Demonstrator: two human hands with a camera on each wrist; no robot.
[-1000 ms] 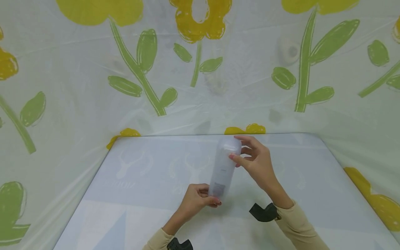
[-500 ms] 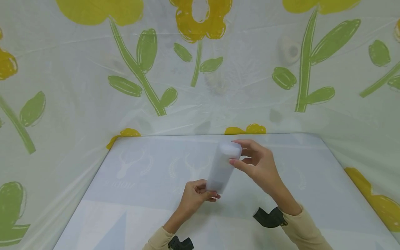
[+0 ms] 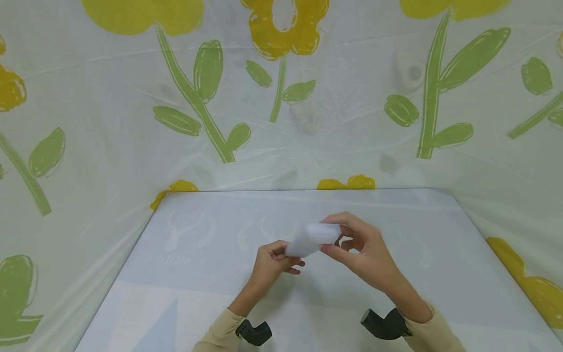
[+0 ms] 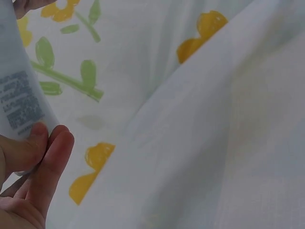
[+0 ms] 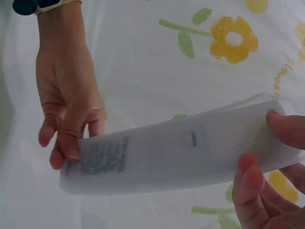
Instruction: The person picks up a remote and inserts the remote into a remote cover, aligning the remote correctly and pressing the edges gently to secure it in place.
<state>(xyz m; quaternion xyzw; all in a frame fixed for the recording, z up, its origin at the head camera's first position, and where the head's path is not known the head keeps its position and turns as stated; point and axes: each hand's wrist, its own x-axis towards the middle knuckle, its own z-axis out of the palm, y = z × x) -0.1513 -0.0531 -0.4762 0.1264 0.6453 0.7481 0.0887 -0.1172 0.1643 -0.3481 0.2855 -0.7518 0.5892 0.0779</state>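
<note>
A long, whitish, translucent case (image 3: 323, 233) with rounded corners is held above the table by both hands. A block of dark print (image 5: 105, 155) marks one end of its face, and a small dark mark sits near the middle. My left hand (image 3: 269, 266) pinches the printed end between thumb and fingers, as the case (image 4: 14, 62) in the left wrist view confirms. The other end is gripped by my right hand (image 3: 362, 252), thumb on one side and fingers on the other. In the head view the case looks foreshortened, its rounded end towards the camera.
The table (image 3: 184, 274) has a pale cover with faint antler prints and bluish triangles. Behind and around it hangs a whitish sheet (image 3: 343, 122) with yellow flowers and green stems. Dark wrist-worn devices sit at both cuffs, such as the right one (image 3: 383, 326).
The case has tipped, its right-hand end coming down and towards me. My right hand moved lower, and my left hand rose slightly. Both keep their hold.
</note>
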